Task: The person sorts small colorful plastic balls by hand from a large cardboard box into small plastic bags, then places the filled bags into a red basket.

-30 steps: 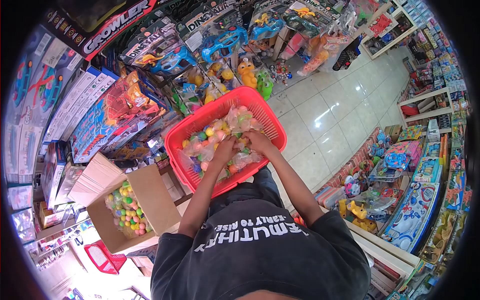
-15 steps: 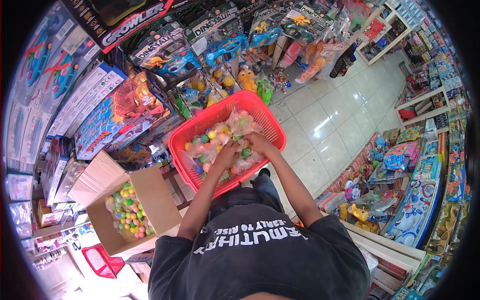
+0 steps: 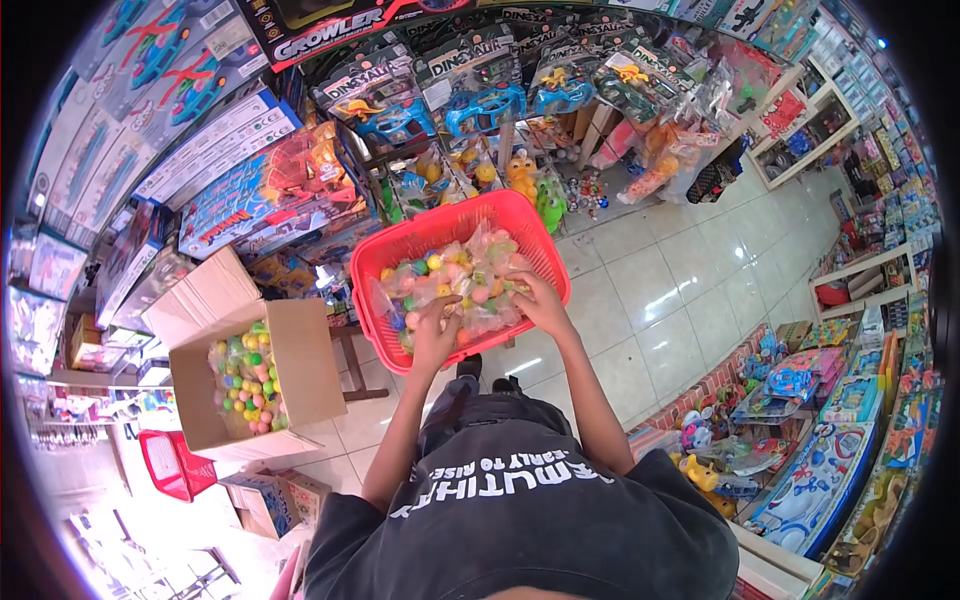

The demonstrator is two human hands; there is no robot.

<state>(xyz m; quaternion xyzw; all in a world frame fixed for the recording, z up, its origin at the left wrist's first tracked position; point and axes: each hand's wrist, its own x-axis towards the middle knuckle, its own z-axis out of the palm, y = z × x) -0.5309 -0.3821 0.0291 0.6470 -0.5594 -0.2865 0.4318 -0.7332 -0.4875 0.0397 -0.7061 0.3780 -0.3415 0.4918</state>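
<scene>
A red plastic basket [image 3: 365, 300] stands in front of me, filled with small colourful balls [image 3: 421, 268] in clear plastic bags. Over its near left part, my left hand [image 3: 436, 330] is closed, its curled fingers at the edge of a clear plastic bag [image 3: 487, 312]. My right hand [image 3: 543, 304] grips the right side of this plastic with bent fingers. Pink and yellow balls show through the film between both hands. The exact finger contact is too small to make out.
An open cardboard box [image 3: 305, 365] of similar balls stands to the left. Boxed toys [image 3: 265, 195] and hanging dinosaur toy packs [image 3: 470, 85] line the shelves ahead. Tiled floor [image 3: 650, 270] runs to the right, beside a low toy display [image 3: 800, 430]. A second red basket [image 3: 165, 465] sits lower left.
Both hands have drawn back slightly from among the bags and moved farther apart, with fingers more visible. The view has shifted, so the cardboard box and basket appear in slightly different places.
</scene>
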